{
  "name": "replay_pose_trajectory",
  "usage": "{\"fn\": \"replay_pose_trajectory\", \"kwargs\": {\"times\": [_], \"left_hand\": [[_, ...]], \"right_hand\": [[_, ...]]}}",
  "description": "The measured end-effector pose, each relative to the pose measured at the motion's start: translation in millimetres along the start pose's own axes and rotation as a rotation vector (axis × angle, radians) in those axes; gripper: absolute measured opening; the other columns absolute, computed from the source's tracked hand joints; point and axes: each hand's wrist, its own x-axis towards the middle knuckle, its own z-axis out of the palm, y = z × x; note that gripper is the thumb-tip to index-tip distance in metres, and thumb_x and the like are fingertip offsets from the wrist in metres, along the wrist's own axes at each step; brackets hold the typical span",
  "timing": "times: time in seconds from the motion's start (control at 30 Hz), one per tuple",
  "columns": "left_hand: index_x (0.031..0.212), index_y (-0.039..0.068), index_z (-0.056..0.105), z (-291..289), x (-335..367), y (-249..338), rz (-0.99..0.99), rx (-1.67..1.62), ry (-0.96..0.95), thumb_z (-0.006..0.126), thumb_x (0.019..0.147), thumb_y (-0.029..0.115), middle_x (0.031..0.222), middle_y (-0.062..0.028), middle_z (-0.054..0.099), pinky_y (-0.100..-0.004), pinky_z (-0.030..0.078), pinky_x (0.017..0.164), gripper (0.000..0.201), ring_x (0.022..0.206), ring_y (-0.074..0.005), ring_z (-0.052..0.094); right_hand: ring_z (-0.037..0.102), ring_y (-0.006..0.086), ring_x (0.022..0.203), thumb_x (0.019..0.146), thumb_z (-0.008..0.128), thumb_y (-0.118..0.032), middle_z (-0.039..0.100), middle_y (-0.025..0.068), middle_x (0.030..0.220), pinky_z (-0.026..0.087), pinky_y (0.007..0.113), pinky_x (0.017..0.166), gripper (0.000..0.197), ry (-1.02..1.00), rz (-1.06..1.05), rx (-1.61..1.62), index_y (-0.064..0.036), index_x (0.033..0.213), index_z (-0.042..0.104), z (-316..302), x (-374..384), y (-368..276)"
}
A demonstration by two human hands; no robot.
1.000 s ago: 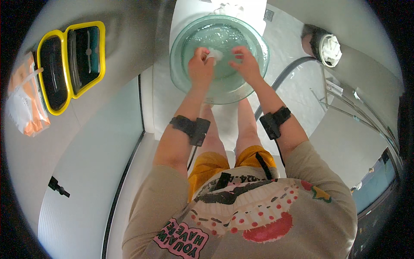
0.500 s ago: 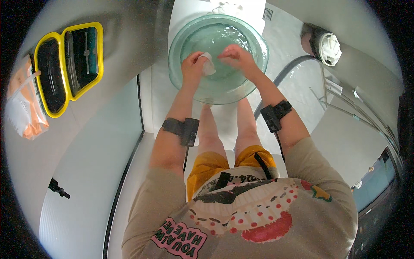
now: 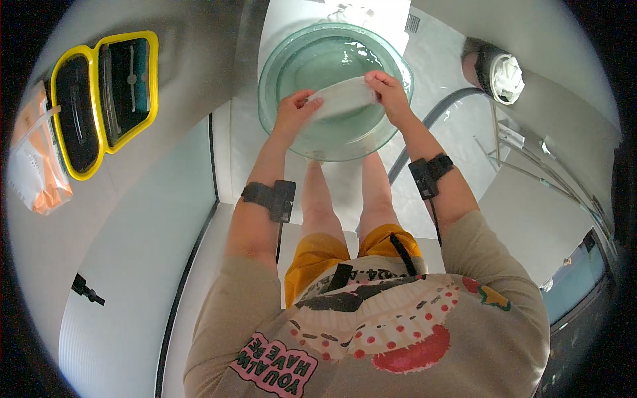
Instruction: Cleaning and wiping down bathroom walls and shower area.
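Note:
A pale green see-through basin (image 3: 267, 109) with water in it stands in front of me. Over the water, a small white cloth (image 3: 344, 97) is stretched between my hands; it is long and narrow, perhaps a sock. My left hand (image 3: 292, 116) pinches its left end between thumb and fingers. The right end is gripped by my right hand (image 3: 393, 98), nearer the basin's right side.
More white fabric (image 3: 352, 13) lies behind the basin on a white surface (image 3: 282, 14). At the far right is a bin (image 3: 505, 78) with a white liner. Yellow-framed wall holders (image 3: 106, 99) and an orange-white package (image 3: 40, 159) are at left, above a frosted glass door (image 3: 133, 265).
The cloth was bunched in my left hand, with my right hand apart from it. Now my right hand has taken hold of one end and the cloth is spread out between both hands.

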Motion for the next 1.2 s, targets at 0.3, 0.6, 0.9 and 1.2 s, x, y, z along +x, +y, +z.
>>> {"fn": "replay_pose_trajectory", "kwargs": {"times": [0.3, 0.6, 0.9, 1.2], "left_hand": [[0.143, 0.01, 0.051, -7, 21, -21, 0.421, 0.662, 0.471, 0.061, 0.097, 0.032, 0.123, -0.0158, 0.064, -0.0398, 0.049, 0.095, 0.052, 0.109, -0.0279, 0.061], [0.157, 0.024, 0.031, 60, -20, -43, 0.454, 1.34, 0.183, 0.072, 0.086, 0.035, 0.159, -0.0198, 0.027, -0.0631, 0.033, 0.112, 0.083, 0.139, -0.0547, 0.031], [0.151, 0.023, 0.042, 36, 8, -56, 0.497, 1.455, -0.037, 0.047, 0.097, 0.011, 0.143, -0.0189, 0.048, -0.0554, 0.045, 0.104, 0.056, 0.129, -0.0484, 0.047], [0.101, 0.008, 0.061, 65, -13, 9, 0.533, 0.593, 0.08, 0.073, 0.077, 0.006, 0.107, -0.0119, 0.062, -0.0425, 0.049, 0.086, 0.027, 0.104, -0.0345, 0.06]], "right_hand": [[0.063, 0.0319, 0.107, 0.091, 0.068, -0.019, 0.062, 0.0187, 0.123, 0.052, 0.042, 0.091, 0.047, 0.441, -0.401, -0.818, -0.012, 0.136, 0.055, 33, -5, -13], [0.04, 0.0399, 0.137, 0.079, 0.072, -0.012, 0.038, 0.0119, 0.155, 0.04, 0.051, 0.111, 0.074, -0.012, -0.671, -1.363, -0.0129, 0.147, 0.043, 28, -17, 44], [0.051, 0.0415, 0.128, 0.081, 0.067, -0.014, 0.051, 0.016, 0.144, 0.044, 0.049, 0.106, 0.061, -0.012, -0.39, -1.142, -0.0091, 0.14, 0.051, 23, 0, 54], [0.053, 0.0284, 0.125, 0.096, 0.059, -0.053, 0.056, 0.0171, 0.137, 0.045, 0.044, 0.102, 0.065, -0.123, 0.351, 0.485, -0.0067, 0.141, 0.05, 44, -2, 32]]}}
